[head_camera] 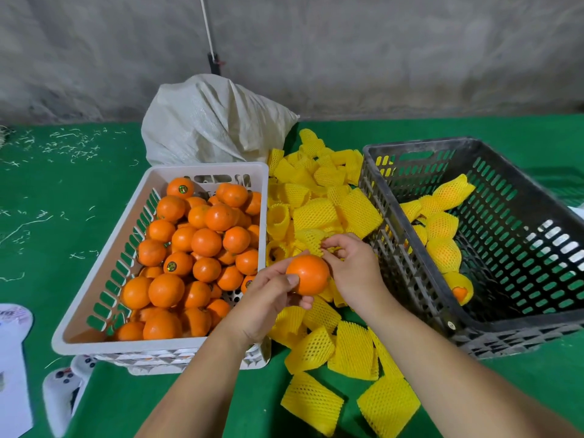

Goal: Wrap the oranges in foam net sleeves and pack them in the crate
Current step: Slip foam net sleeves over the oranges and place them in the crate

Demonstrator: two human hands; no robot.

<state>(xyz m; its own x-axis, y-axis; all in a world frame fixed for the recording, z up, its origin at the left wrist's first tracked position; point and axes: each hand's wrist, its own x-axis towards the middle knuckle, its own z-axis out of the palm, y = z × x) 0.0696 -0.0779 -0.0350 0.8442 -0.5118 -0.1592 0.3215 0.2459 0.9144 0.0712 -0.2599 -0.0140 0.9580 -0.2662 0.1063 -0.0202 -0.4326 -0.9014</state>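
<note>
Oranges [192, 260] fill the white crate [104, 248] on your left, piled loosely, a few of them showing small round stickers. One bare orange [308, 275] is out of that crate and sits in your left hand [268, 298], held above the gap between the two crates: your thumb lies across its near left side and your fingers curl round it from underneath. Your right hand [354, 267] is just beside it on the right, fingertips pinching the edge of a yellow foam net sleeve [311, 240] that lies right behind the fruit; the sleeve is not yet on the orange. Around and below your hands, the loose foam sleeves [322, 203] lie scattered on the green table cover [63, 191], running from the far side between the crates down to the near edge. On your right, the dark crate [407, 216] holds a handful of wrapped oranges [442, 235] along its left wall, one of them with orange peel showing at the open end of its net. A white woven sack [215, 121] stands behind the white crate, against the grey wall [379, 52]. A white game controller [63, 390] and some printed paper [12, 358] lie at the table's near left corner.
</note>
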